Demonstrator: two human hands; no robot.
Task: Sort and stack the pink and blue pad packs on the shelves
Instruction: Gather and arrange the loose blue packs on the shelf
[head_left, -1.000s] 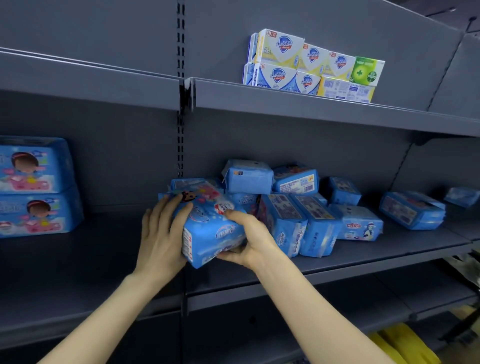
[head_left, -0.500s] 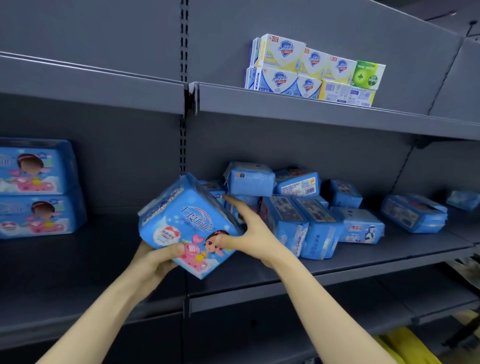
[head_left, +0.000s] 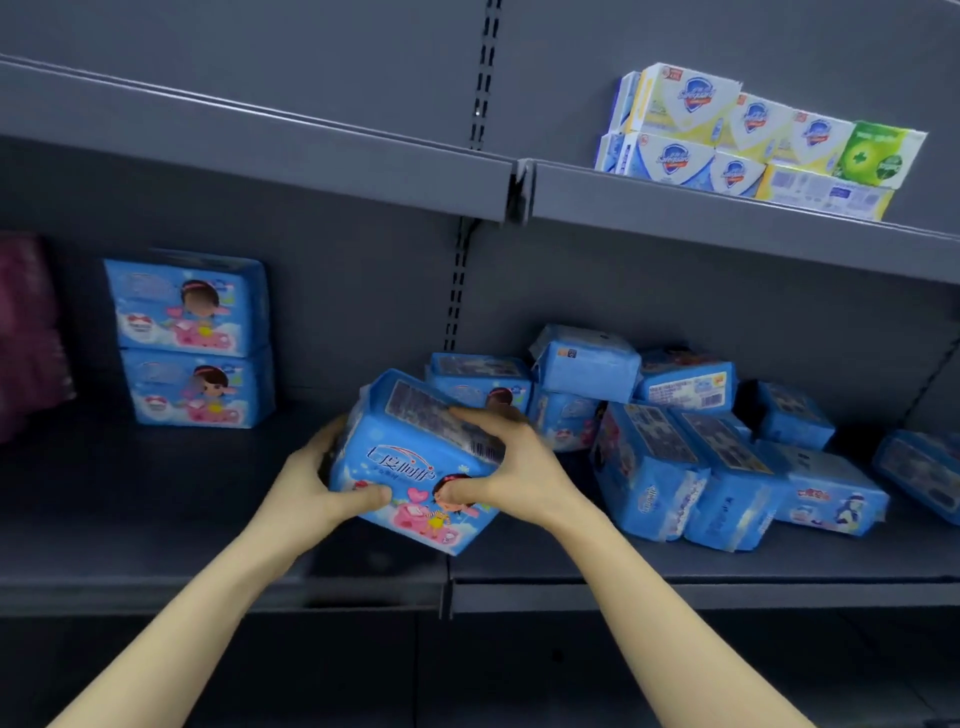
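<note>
Blue plastic-wrapped pad pack (head_left: 415, 462) is tilted above the grey metal shelf (head_left: 156, 545) edge. Left hand (head_left: 317, 483) and right hand (head_left: 509, 467) both clamp its ends. Just behind lies a loose heap of blue packs (head_left: 675, 431). Two stacked blue packs (head_left: 192, 343) stand well left, dark pink packs (head_left: 26, 332) beyond. White-and-yellow soap boxes (head_left: 753, 140) above carry shield logos. Pack front: white Chinese script, cartoon girl.

Dark grey metal shelving (head_left: 727, 592) with a slotted upright (head_left: 457, 291) against matching grey back panels (head_left: 337, 291), dimly lit.
</note>
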